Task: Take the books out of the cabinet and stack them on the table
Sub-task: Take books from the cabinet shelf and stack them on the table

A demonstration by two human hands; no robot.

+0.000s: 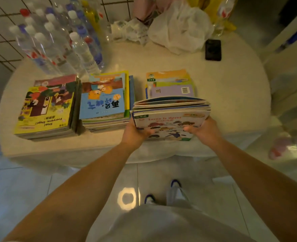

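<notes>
I hold a thick bundle of thin picture books (170, 117) with both hands over the near edge of the round white table (231, 95). My left hand (135, 132) grips its left near corner and my right hand (202, 131) its right near corner. Behind the bundle lies a low stack with a purple and orange cover (170, 84). Left of it stands a stack topped by a blue cover (103, 100). Furthest left is a stack topped by a yellow cover (46, 110). The cabinet is out of view.
Several clear water bottles (62, 42) crowd the table's back left. A crumpled white plastic bag (177, 28) and a black phone (213, 49) lie at the back right. White furniture (291, 55) stands to the right. My feet (163, 193) are on shiny floor tiles.
</notes>
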